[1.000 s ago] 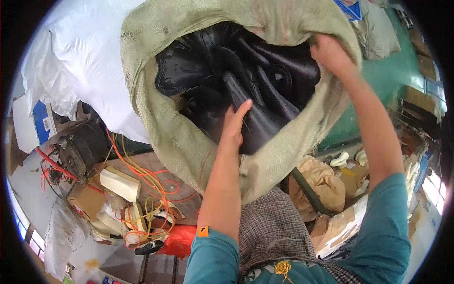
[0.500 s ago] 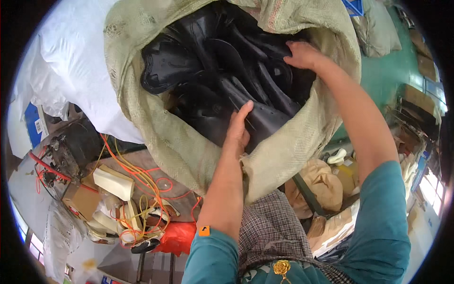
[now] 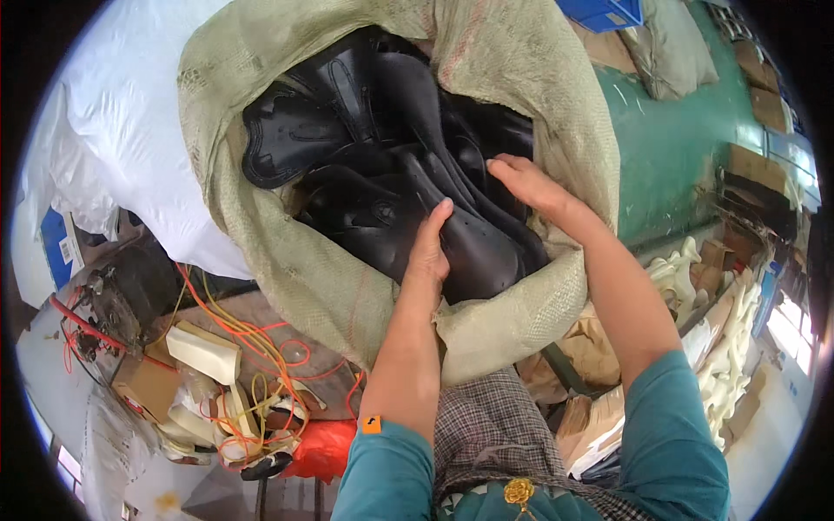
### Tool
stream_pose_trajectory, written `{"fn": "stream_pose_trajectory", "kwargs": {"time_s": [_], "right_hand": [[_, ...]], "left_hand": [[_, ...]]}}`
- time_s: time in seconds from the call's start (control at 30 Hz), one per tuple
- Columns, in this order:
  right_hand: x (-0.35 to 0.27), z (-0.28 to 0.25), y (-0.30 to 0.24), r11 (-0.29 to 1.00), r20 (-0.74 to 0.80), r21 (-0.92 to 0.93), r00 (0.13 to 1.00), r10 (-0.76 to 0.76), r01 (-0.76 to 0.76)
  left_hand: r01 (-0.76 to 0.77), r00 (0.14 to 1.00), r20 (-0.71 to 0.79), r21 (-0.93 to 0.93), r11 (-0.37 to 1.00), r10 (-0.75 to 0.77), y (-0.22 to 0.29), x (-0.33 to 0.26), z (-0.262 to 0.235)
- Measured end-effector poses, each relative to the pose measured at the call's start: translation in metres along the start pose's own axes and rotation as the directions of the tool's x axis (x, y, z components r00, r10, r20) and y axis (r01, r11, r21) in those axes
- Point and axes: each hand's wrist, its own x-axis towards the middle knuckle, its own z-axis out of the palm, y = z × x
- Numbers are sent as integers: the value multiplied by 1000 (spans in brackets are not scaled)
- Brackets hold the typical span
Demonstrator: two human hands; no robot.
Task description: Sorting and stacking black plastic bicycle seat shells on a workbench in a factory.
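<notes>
A woven, pale green sack (image 3: 287,260) with its rim folded outward holds several glossy black moulded pieces (image 3: 300,130), curved and overlapping; their kind I cannot make out. My left hand (image 3: 428,250) is at the near side of the opening, its thumb raised along one long black moulded piece (image 3: 478,252) and its fingers hidden beneath. Reaching in from the right, my right hand (image 3: 528,184) closes at the far edge of the same cluster, fingertips against the black surface and partly out of sight.
A white plastic sheet (image 3: 148,113) covers things at the left. Orange and yellow cords (image 3: 261,347) tangle over boxes and shoes at lower left. Right of the sack lie a brown paper bundle (image 3: 591,347) and cream-coloured pieces (image 3: 721,373). A blue crate (image 3: 608,13) stands at the back.
My right hand has moved left and nearer to me, closer to my left hand. The black pieces and the sack have shifted left, and the sack's right rim has drawn inward.
</notes>
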Motion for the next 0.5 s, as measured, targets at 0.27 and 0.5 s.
{"fn": "stream_pose_trajectory", "kwargs": {"time_s": [0.27, 0.5], "right_hand": [[-73, 1, -21, 989, -41, 51, 989, -139, 141], [-158, -18, -100, 825, -186, 303, 879, -439, 477]], "left_hand": [[-243, 969, 82, 203, 949, 231, 15, -55, 14], [-590, 806, 263, 435, 680, 531, 57, -178, 111]]}}
